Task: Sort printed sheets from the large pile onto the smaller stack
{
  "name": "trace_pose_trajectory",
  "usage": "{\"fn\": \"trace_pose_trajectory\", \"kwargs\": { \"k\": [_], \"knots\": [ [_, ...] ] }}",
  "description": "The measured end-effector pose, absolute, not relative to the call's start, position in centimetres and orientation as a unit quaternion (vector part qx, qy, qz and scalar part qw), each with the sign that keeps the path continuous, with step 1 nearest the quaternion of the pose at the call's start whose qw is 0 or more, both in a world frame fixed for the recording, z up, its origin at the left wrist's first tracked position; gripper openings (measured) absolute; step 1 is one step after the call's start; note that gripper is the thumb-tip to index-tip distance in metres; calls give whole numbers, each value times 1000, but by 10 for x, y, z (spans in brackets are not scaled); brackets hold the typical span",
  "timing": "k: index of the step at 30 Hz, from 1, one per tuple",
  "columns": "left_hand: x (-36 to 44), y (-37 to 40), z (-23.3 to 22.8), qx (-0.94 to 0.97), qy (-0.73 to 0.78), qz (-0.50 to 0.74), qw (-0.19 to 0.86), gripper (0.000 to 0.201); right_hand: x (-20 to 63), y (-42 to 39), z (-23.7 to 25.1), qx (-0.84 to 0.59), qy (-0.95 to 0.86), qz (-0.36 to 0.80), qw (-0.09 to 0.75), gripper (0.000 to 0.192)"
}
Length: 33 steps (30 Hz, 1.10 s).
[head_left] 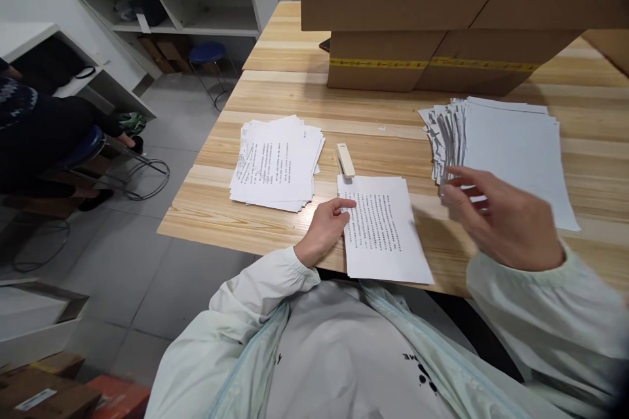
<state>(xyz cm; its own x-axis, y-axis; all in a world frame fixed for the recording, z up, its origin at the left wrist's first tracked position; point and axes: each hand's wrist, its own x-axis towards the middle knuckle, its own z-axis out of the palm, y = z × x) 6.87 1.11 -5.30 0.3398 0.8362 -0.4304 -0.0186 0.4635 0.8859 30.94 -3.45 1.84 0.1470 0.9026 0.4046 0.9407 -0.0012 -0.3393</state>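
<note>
I log my left hand (322, 230) resting on the wooden table (393, 137), fingers loosely curled with the tips pinning the left edge of a printed sheet (382, 229) that lies flat just behind the near table edge. My right hand (501, 219) hovers open, fingers spread, at the near left corner of the fanned paper stack (511, 150) right of that sheet, clamping nothing. A beige stapler (345, 160) lies just beyond the sheet's top left corner, a second printed pile (276, 162) left of it, cardboard boxes (442, 13) behind.
</note>
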Motion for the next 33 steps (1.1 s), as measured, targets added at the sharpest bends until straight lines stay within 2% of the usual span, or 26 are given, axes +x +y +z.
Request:
{"fn": "trace_pose_trajectory", "kwargs": {
  "k": [2, 5, 9, 12, 14, 19, 26, 33],
  "knots": [
    [68, 11, -52, 421, 485, 311, 700, 27, 307, -25, 34, -694, -661, -36, 282, 44],
    [65, 8, -52, 417, 489, 345, 684, 30, 304, -9, 19, -695, -656, 39, 292, 44],
    [61, 3, -51, 397, 490, 374, 680, 61, 305, -15, -42, -701, -605, 173, 336, 46],
    [59, 2, -50, 395, 481, 371, 689, 86, 304, -36, -75, -709, -551, 197, 393, 48],
    [59, 3, -50, 397, 475, 366, 695, 92, 301, -46, -82, -710, -536, 202, 410, 46],
    [61, 5, -48, 405, 474, 357, 695, 90, 294, -46, -82, -696, -538, 236, 413, 41],
    [60, 8, -47, 427, 474, 345, 688, 86, 295, -36, -83, -664, -478, 320, 477, 46],
    [60, 10, -42, 453, 433, 346, 698, 67, 301, -19, -76, -654, -437, 369, 496, 51]
  ]
}}
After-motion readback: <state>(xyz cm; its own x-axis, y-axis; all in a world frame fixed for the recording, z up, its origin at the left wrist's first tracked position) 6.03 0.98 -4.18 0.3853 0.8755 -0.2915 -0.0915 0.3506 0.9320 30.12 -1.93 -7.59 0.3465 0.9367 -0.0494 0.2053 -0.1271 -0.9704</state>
